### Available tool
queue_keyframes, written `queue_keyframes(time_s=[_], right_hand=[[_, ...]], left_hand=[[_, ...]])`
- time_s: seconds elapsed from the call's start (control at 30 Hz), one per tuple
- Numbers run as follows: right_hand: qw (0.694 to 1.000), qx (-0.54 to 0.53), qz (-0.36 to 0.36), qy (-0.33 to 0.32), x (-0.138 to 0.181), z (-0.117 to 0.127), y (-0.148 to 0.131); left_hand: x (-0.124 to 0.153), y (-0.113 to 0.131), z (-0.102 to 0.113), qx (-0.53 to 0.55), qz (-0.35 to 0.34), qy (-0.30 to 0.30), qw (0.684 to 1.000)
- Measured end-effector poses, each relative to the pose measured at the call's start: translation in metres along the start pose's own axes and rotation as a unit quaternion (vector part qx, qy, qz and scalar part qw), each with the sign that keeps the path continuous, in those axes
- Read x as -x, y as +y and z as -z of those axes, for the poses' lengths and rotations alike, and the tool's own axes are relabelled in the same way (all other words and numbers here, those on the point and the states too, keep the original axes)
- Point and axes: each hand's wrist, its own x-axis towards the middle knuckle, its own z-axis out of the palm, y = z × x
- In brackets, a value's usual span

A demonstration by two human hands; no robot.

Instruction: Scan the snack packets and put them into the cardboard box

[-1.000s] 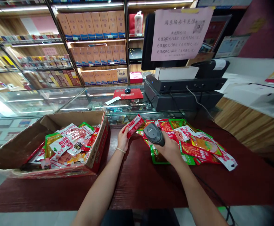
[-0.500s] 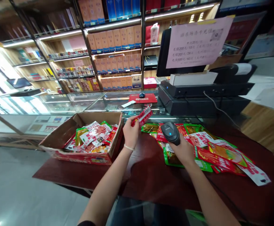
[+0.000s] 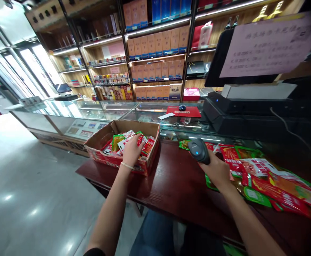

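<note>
My left hand (image 3: pixel 131 152) is over the open cardboard box (image 3: pixel 100 156), its fingers closed on a small red snack packet (image 3: pixel 140 140). Beneath it in the box lie several white, green and red snack packets (image 3: pixel 115 143). A black barcode scanner (image 3: pixel 199 150) is gripped in my right hand (image 3: pixel 217 171), its head tilted up with a blue light showing. Under and beyond that hand, a spread of red, white and green snack packets (image 3: pixel 259 165) lies on the dark red tabletop (image 3: pixel 168 185). The right hand partly hides some of them.
A glass display counter (image 3: pixel 104 109) runs behind the table, with a red mat (image 3: pixel 190 112) and a mouse on it. At the right stand a monitor with a pink paper sign (image 3: pixel 262 49) and a black cash drawer (image 3: pixel 232 117). Stocked shelves (image 3: pixel 155 64) line the back.
My left hand has moved left and down with the red packet, from above the table to over the box. My right hand still holds the scanner. The view has turned left.
</note>
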Motion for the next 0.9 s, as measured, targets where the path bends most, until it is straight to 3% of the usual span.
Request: queue_keyframes(time_s=[0.17,0.37,0.6,0.9], right_hand=[[0.999,0.006,0.033,-0.004,-0.001,-0.004,-0.001],[0.996,0.062,-0.041,-0.049,-0.007,0.026,0.011],[0.981,0.132,-0.134,-0.057,0.004,0.073,0.075],[0.942,0.174,-0.285,-0.035,0.047,0.131,0.160]], left_hand=[[0.005,0.019,-0.009,0.049,-0.036,0.022,0.998],[0.008,0.073,-0.036,0.119,-0.121,-0.039,0.985],[0.018,0.142,-0.113,0.228,-0.194,-0.168,0.939],[0.063,0.245,-0.222,0.254,-0.313,-0.282,0.871]])
